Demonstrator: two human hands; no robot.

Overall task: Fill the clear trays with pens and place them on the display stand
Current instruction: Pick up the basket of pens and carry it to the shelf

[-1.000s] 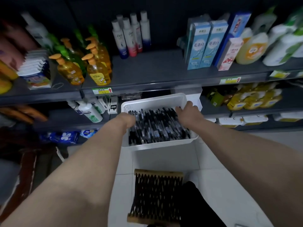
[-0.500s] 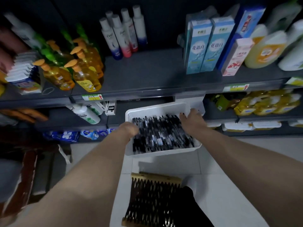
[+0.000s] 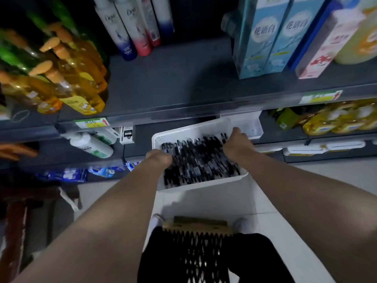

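Observation:
A white plastic tray (image 3: 183, 131) packed with several black pens (image 3: 200, 158) hangs in the air in front of the lower shelf, tilted slightly. My left hand (image 3: 159, 158) grips its left rim, fingers hidden over the edge. My right hand (image 3: 237, 144) grips the right rim near the far corner. A second pale tray (image 3: 251, 125) sits on the lower shelf just behind my right hand. The tray's far edge is close under the lip of the grey display shelf (image 3: 163, 111).
The upper shelf carries yellow pump bottles (image 3: 77, 82) at left, white spray bottles (image 3: 130, 29) in the middle and blue boxes (image 3: 271, 35) at right, with bare grey shelf between them. A black mesh basket (image 3: 195, 252) lies below on the white tiled floor.
The tray and both hands have shifted a little to the right and forward toward the shelves. My view has moved closer to the shelving. Both hands keep their hold on the rims.

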